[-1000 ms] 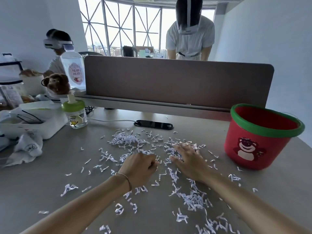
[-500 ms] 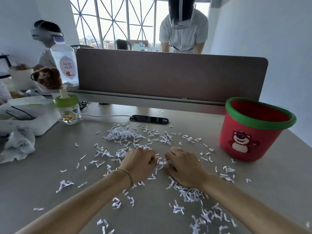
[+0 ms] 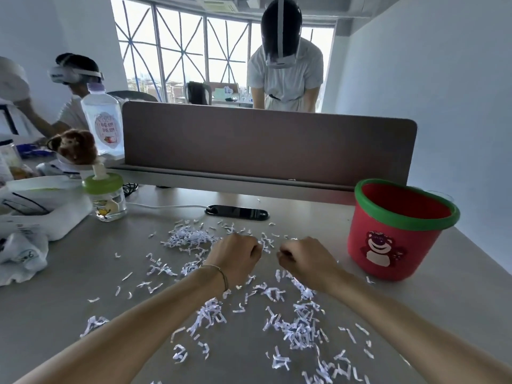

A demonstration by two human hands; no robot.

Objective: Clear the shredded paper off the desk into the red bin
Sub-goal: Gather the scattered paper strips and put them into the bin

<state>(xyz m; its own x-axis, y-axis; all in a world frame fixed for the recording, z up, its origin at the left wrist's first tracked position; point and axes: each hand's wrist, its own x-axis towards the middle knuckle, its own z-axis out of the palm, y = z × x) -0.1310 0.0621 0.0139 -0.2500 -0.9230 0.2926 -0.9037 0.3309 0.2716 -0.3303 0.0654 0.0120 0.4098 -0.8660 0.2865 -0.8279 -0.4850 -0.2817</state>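
Head view: my left hand (image 3: 235, 256) and right hand (image 3: 304, 259) were fisted above shredded paper (image 3: 299, 328) on the counter (image 3: 83, 314); whether either grip pinched paper, I couldn't tell.

One red bin (image 3: 393, 239) with a green rim stands on one worktop (image 3: 83, 286). Shredded paper (image 3: 299, 328) lies there in strips too many to count. Two hands: the left hand (image 3: 235, 256) and the right hand (image 3: 304, 259). Two bottles: a tall clear bottle (image 3: 102, 123) and a small green-capped bottle (image 3: 106, 198). One plush toy (image 3: 74, 146). Two other people wearing headsets: one behind the divider (image 3: 285, 76), one at left (image 3: 72, 92)
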